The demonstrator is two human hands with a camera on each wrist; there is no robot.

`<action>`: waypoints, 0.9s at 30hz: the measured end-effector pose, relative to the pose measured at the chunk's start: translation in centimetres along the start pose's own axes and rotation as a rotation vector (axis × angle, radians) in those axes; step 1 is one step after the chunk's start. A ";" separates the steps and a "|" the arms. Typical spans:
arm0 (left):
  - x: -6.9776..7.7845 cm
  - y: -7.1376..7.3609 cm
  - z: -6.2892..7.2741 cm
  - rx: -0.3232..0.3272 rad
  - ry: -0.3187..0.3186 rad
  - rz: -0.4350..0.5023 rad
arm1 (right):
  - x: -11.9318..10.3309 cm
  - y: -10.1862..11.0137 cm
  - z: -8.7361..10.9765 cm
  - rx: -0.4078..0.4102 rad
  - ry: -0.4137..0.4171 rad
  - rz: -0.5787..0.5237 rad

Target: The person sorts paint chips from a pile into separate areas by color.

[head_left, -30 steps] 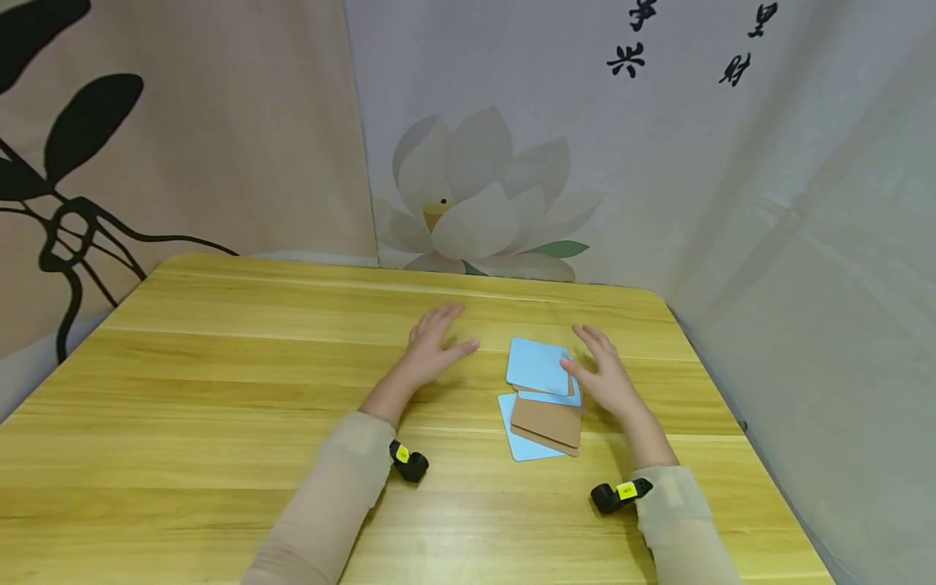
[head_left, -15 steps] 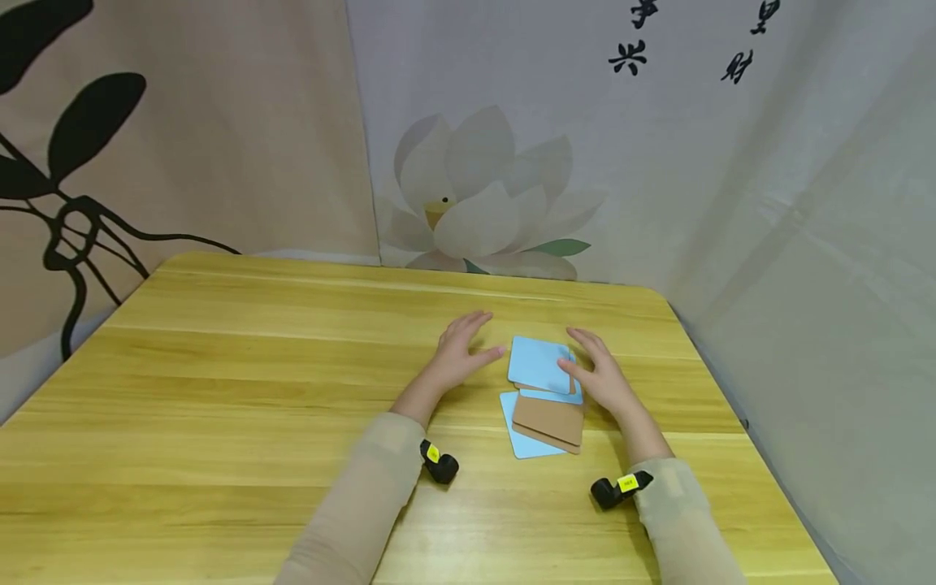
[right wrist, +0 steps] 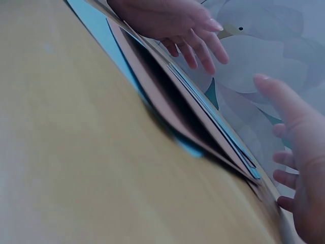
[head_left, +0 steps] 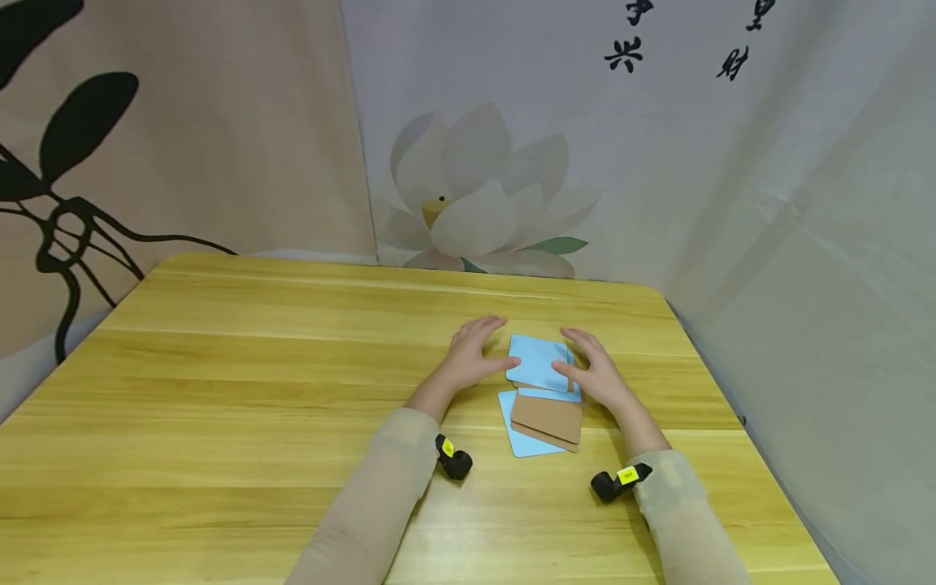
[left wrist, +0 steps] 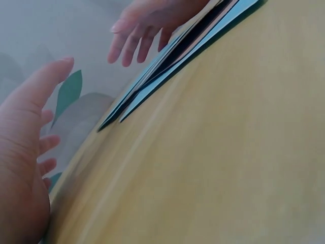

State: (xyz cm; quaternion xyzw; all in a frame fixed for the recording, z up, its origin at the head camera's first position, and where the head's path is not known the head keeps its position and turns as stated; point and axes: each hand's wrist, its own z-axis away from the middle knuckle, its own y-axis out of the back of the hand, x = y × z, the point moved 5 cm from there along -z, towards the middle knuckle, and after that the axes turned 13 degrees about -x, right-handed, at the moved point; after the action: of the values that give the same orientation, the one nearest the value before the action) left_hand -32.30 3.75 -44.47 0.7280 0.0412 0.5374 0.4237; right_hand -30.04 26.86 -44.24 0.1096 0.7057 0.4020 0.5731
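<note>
While your left hand [head_left: 468, 361] and right hand [head_left: 604, 377] hang apart, empty, flanking the loose card pile [head_left: 544, 396] on the table [head_left: 256, 422], this reads as approach; next likely needs even inward closing.

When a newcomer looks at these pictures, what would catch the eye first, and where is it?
Probably the overlapping light-blue and brown rounded-corner cards, slightly right of centre in the head view, on the yellow wooden table. The person's bare left hand and bare right hand flank the cards' far end, both open, holding nothing. Behind the table, the large pale lotus flower printed on the hanging whitish cloth stands out.
</note>
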 end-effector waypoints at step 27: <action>0.0 -1.0 -2.0 -0.262 -0.017 -0.338 | 0.6 -0.5 -0.2 -0.141 -0.054 0.175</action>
State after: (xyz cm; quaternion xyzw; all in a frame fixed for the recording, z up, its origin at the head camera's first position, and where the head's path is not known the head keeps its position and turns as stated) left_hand -33.58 5.57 -45.03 0.6539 0.0890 0.4534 0.5992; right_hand -30.22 26.81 -45.00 0.1410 0.6478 0.4962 0.5606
